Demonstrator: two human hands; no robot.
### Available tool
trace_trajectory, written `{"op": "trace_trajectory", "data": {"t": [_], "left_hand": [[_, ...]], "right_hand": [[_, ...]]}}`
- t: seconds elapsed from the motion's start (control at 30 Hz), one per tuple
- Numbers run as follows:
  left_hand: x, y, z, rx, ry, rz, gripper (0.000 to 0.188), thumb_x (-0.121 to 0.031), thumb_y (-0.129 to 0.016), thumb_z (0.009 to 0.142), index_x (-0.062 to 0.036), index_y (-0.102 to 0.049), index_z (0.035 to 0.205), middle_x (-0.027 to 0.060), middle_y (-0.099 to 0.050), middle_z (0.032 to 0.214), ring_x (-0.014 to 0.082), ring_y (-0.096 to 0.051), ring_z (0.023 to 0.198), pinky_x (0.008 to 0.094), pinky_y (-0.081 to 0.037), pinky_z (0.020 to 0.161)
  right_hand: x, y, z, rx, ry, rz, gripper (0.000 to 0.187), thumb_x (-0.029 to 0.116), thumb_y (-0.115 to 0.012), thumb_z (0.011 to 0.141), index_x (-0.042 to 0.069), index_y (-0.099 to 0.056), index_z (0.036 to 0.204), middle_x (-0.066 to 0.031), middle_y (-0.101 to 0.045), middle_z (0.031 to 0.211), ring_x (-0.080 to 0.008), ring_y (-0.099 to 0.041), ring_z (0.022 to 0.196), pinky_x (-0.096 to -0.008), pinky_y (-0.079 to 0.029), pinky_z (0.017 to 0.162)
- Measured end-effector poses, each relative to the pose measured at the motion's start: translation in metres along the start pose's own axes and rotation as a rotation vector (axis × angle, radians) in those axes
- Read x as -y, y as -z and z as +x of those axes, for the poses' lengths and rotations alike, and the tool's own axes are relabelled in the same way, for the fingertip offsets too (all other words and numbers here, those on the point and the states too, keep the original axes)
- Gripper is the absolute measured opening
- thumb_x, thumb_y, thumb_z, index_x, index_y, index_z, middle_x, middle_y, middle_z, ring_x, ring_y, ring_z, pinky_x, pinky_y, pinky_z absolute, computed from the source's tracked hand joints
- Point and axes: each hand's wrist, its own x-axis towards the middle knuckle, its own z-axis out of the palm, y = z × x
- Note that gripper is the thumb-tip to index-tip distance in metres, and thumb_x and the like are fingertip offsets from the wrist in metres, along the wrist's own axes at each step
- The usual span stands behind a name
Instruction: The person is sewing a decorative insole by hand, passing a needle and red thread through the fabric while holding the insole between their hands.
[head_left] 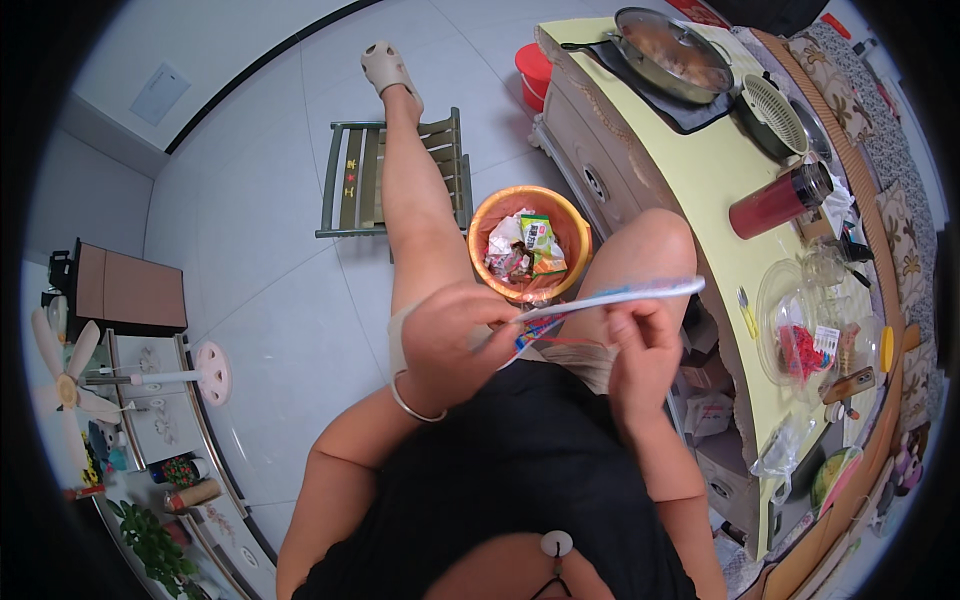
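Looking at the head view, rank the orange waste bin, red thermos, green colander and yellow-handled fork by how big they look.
Largest to smallest:
1. Orange waste bin
2. Red thermos and green colander: too alike to rank
3. Yellow-handled fork

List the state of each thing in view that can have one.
Left hand: closed, pinching the white-edged piece
Right hand: fingers curled at the piece, grip unclear
White-edged piece: seen nearly edge-on
Orange bin: uncovered, wrappers inside
Pan: glass lid on, food inside
Slatted stool: unfolded
Fan: blades distinct, apparently not spinning
Red flask: cap state unclear
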Motion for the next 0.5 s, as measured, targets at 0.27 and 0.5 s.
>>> {"op": "trace_trajectory", "data": {"t": [0.27, 0.5], "left_hand": [[0.014, -0.010, 0.006, 0.416, 0.538, -0.901, 0.012, 0.003, -0.069, 0.075, 0.0062, -0.064, 0.086, 0.0089, -0.062, 0.082, 0.0141, -0.057, 0.080, 0.0259, -0.046, 0.076], [0.000, -0.021, 0.008, 0.337, 0.671, -1.002, 0.012, 0.006, -0.068, 0.074, 0.0087, -0.063, 0.085, 0.0113, -0.062, 0.090, 0.0145, -0.062, 0.082, 0.0262, -0.050, 0.077]], "right_hand": [[-0.035, 0.019, 0.017, 0.203, -0.618, 0.445, 0.027, 0.015, -0.053, 0.089, -0.005, -0.059, 0.107, -0.0166, -0.063, 0.105, -0.0237, -0.064, 0.093, -0.0326, -0.054, 0.082], [-0.037, 0.005, 0.011, 0.082, -0.625, 0.566, 0.031, 0.023, -0.048, 0.094, -0.004, -0.059, 0.107, -0.0150, -0.063, 0.101, -0.0231, -0.064, 0.090, -0.0346, -0.056, 0.078]]}}
